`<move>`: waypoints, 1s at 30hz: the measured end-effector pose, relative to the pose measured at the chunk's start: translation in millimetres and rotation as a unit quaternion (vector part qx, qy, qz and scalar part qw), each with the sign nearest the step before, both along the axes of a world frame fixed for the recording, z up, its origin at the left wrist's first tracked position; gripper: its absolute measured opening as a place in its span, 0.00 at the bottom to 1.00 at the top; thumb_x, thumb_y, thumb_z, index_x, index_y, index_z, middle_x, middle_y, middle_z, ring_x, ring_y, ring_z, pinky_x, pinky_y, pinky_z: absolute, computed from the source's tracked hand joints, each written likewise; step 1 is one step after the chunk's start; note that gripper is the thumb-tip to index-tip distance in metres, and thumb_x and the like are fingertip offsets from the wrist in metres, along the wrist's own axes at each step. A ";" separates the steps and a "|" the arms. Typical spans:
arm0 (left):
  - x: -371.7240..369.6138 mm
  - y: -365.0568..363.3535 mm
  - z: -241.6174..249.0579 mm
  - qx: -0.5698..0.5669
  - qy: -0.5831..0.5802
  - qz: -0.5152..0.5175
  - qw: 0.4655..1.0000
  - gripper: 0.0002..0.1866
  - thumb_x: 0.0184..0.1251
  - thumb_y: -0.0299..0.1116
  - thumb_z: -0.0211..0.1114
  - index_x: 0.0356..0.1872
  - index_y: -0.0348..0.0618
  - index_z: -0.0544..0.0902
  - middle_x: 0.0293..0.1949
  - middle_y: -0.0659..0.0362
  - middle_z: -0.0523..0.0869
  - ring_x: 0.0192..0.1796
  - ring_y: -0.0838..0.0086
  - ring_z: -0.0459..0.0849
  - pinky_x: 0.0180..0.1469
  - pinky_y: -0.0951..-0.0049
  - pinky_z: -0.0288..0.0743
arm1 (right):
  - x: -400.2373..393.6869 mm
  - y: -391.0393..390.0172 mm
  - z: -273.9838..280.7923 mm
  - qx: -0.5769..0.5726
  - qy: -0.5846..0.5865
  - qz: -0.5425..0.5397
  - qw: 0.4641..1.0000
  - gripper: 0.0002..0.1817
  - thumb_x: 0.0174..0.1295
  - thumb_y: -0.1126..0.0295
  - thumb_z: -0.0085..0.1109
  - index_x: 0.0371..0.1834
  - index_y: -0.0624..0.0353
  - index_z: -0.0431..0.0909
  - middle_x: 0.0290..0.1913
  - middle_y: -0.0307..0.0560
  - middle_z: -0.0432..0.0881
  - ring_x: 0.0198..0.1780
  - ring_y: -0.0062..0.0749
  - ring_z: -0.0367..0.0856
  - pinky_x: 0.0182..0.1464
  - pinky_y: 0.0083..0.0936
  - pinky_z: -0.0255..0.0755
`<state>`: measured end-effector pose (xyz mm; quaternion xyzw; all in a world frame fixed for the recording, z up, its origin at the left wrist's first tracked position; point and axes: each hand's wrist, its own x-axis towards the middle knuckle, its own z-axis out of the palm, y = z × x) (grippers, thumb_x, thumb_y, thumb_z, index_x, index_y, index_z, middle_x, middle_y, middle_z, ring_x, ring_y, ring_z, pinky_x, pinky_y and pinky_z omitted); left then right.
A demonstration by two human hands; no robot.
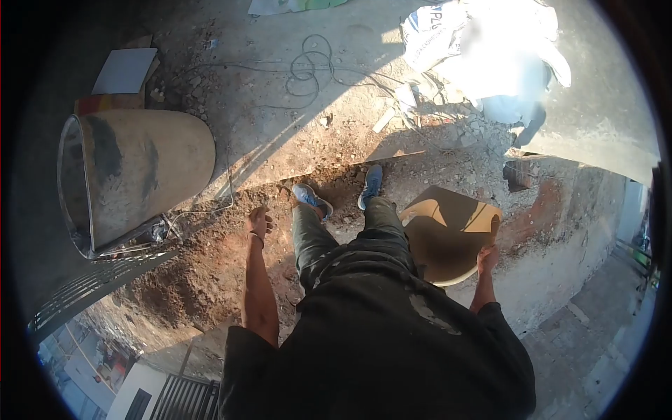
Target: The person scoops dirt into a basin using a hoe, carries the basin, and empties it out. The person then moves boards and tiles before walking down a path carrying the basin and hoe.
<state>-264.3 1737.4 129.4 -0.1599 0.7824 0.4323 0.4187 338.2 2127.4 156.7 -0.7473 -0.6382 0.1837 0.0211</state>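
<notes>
My right hand (488,257) is closed on the edge of a tan, open-topped container (448,260) with a curved rim, beside my right leg. Shadow covers much of its inside, and sunlight falls on its upper edge. My left hand (259,222) hangs over reddish broken soil (210,266), left of my legs, with nothing in it and its fingers loosely bent and apart. My shoes (313,199) stand on dirt along the edge of a concrete slab.
A large tan drum-shaped vessel (147,154) lies at the left by a metal grate (98,287). Looped cable (308,73) trails over the slab ahead. Rubble (483,129) and a printed white sack (434,35) are at the upper right, beside a sun-washed area. A square hole (516,176) opens beyond the container.
</notes>
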 end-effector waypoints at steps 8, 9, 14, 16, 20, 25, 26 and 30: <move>-31.2 -87.2 -11.0 -0.095 -0.041 0.047 0.994 0.16 0.64 0.42 0.51 0.39 0.37 0.75 0.16 0.58 0.74 0.13 0.76 0.70 0.15 0.74 0.64 | -56.3 -56.8 59.5 0.009 -0.281 0.186 0.941 0.09 0.56 0.72 0.48 0.34 0.69 0.72 0.26 0.57 0.75 0.30 0.48 0.76 0.29 0.38 0.71; -33.2 -92.7 -8.1 -0.110 -0.031 0.055 0.992 0.16 0.64 0.42 0.51 0.39 0.37 0.75 0.16 0.58 0.74 0.12 0.77 0.68 0.14 0.74 0.61 | -60.8 -64.0 60.2 0.039 -0.250 0.172 0.952 0.10 0.55 0.70 0.51 0.33 0.68 0.72 0.27 0.58 0.75 0.31 0.50 0.76 0.30 0.39 0.71; -35.6 -113.5 -0.9 -0.080 -0.087 0.121 0.986 0.15 0.66 0.41 0.49 0.43 0.39 0.72 0.11 0.62 0.65 0.09 0.80 0.57 0.12 0.77 0.50 | -49.5 -69.0 59.2 0.058 -0.230 0.251 0.939 0.10 0.53 0.70 0.54 0.31 0.67 0.74 0.27 0.56 0.76 0.31 0.49 0.77 0.31 0.37 0.71; -26.9 -102.3 18.4 -0.101 -0.037 0.102 0.989 0.15 0.65 0.40 0.51 0.40 0.37 0.74 0.16 0.56 0.73 0.10 0.76 0.65 0.13 0.74 0.58 | -33.8 -55.6 50.0 -0.087 -0.220 0.220 0.947 0.09 0.51 0.71 0.54 0.32 0.67 0.74 0.27 0.55 0.77 0.31 0.47 0.78 0.32 0.34 0.71; -8.5 -102.3 -0.4 -0.070 -0.041 0.128 0.988 0.14 0.65 0.39 0.51 0.40 0.37 0.74 0.16 0.55 0.74 0.11 0.76 0.66 0.13 0.74 0.59 | 11.8 -6.8 -19.6 -0.070 -0.195 0.216 0.954 0.10 0.49 0.73 0.53 0.34 0.62 0.77 0.28 0.55 0.78 0.32 0.43 0.79 0.32 0.33 0.70; 24.8 -84.3 -0.8 -0.068 -0.066 0.057 0.994 0.15 0.63 0.42 0.52 0.39 0.39 0.75 0.20 0.55 0.77 0.14 0.73 0.72 0.17 0.72 0.67 | -97.1 -1.1 43.3 -0.053 -0.104 0.158 0.981 0.09 0.46 0.72 0.57 0.28 0.66 0.72 0.28 0.56 0.77 0.31 0.49 0.78 0.32 0.37 0.69; 29.1 -89.5 -10.4 -0.062 -0.071 0.032 0.995 0.16 0.62 0.42 0.52 0.40 0.39 0.75 0.21 0.55 0.78 0.15 0.73 0.73 0.18 0.72 0.68 | -97.7 11.0 38.9 -0.047 -0.101 0.165 0.980 0.09 0.46 0.72 0.57 0.28 0.66 0.72 0.28 0.56 0.77 0.31 0.49 0.78 0.32 0.37 0.69; 30.4 -104.2 -13.6 -0.069 -0.104 0.073 0.989 0.16 0.62 0.43 0.52 0.40 0.40 0.76 0.22 0.55 0.78 0.16 0.72 0.74 0.19 0.71 0.69 | -118.5 19.3 51.2 0.011 -0.082 0.213 0.974 0.09 0.51 0.68 0.52 0.27 0.65 0.71 0.29 0.57 0.77 0.32 0.48 0.77 0.32 0.37 0.70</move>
